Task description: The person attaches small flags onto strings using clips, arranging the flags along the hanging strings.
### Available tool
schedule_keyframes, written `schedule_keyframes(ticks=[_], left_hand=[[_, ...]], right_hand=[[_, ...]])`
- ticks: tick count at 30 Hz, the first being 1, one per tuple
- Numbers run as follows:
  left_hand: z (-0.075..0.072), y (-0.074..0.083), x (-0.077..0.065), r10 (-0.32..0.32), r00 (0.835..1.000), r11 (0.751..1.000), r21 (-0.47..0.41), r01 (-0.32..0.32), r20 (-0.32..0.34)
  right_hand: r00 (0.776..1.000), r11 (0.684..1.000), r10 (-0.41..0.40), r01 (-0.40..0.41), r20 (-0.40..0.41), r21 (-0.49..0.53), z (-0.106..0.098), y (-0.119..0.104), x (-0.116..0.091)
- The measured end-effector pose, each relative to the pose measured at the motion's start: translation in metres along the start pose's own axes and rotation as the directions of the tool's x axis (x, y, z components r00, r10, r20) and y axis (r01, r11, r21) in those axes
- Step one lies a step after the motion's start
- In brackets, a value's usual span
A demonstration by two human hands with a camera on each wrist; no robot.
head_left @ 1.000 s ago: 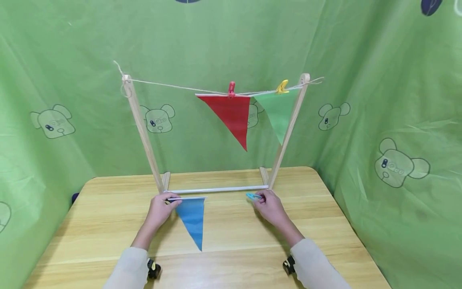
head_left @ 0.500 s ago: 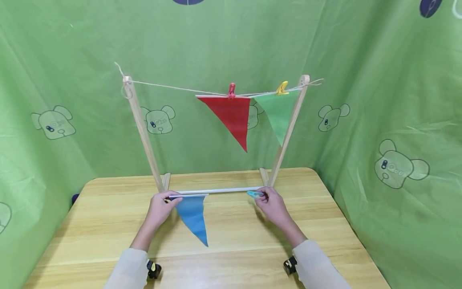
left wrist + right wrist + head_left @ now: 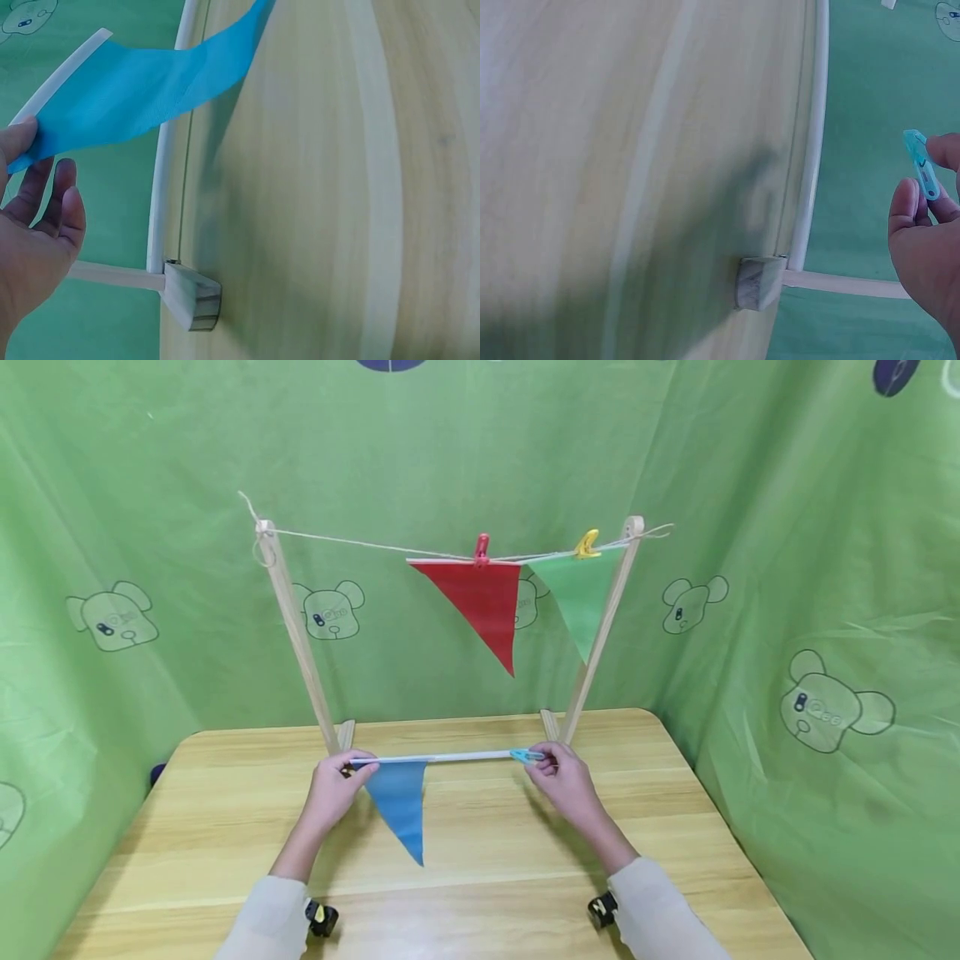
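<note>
Above the table, my left hand pinches the white top edge of a blue pennant at its left corner. The pennant hangs point down, and in the left wrist view the thumb presses on that edge. My right hand pinches a light blue clothespin between thumb and fingers, its head pointing left. A string runs between two wooden posts. On it hang a red pennant under a red clothespin and a green pennant under a yellow clothespin.
The left post and right post stand on wooden feet at the back of the table. A white rod joins them low down. A green curtain with printed bear heads surrounds the table.
Both hands have risen slightly, carrying the blue pennant and the light blue clothespin up to overlap the white rod in the head view. The pennant's tip has swung right and back.
</note>
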State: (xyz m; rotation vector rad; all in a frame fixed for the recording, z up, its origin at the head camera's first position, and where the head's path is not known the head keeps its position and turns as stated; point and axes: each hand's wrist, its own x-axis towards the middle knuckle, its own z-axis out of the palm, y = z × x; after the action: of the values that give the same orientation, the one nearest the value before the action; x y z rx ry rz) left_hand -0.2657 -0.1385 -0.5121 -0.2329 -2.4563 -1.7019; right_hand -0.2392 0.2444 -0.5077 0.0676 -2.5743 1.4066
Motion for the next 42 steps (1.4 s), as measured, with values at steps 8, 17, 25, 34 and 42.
schedule_keyframes(ticks=[8, 17, 25, 34, 42], left_hand=[[0.001, 0.008, 0.0, 0.024, 0.999, 0.999, -0.028, -0.025, -0.024], [0.003, 0.037, -0.004, -0.009, 0.999, 0.999, -0.043, 0.007, -0.043], [0.002, 0.031, 0.0, 0.023, 0.997, 0.997, -0.066, -0.028, -0.076], [0.0, 0.039, 0.002, 0.012, 0.997, 0.991, -0.131, -0.022, -0.073], [-0.004, 0.053, 0.004, 0.015, 0.996, 0.983, -0.179, -0.032, -0.092]], right_hand=[[1.0, 1.0, -0.012, 0.011, 0.009, 0.028, -0.008, -0.016, 0.001], [0.997, 0.998, -0.069, 0.069, -0.017, -0.009, -0.018, -0.032, 0.003], [0.991, 0.991, -0.13, 0.128, -0.04, -0.029, -0.025, -0.044, 0.009], [0.987, 0.987, -0.153, 0.151, -0.043, -0.052, -0.036, -0.058, 0.014], [0.977, 0.975, -0.209, 0.205, -0.046, -0.082, -0.043, -0.067, 0.019]])
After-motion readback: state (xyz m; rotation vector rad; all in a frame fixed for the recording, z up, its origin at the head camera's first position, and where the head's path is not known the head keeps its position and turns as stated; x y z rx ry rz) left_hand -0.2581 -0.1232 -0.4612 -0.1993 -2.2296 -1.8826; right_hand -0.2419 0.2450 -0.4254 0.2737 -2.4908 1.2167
